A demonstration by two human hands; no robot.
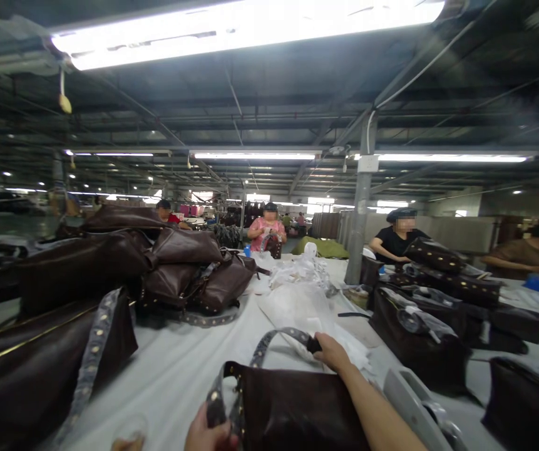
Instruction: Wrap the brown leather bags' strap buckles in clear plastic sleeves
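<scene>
A dark brown leather handbag [292, 407] with a studded, film-wrapped strap [273, 340] stands on the white table just in front of me. My right hand [332, 352] reaches over the bag's top and is closed on the far end of the strap. My left hand [210, 433], at the bottom edge, is closed on the strap where it joins the bag's near left corner. The lower part of the bag is cut off by the frame.
A heap of brown bags [175, 269] fills the left of the white table [175, 369]. More dark bags [433, 294] lie at the right. Crumpled plastic wrapping [302, 282] sits mid-table by a grey post [360, 219]. Several other people work at the far end and right.
</scene>
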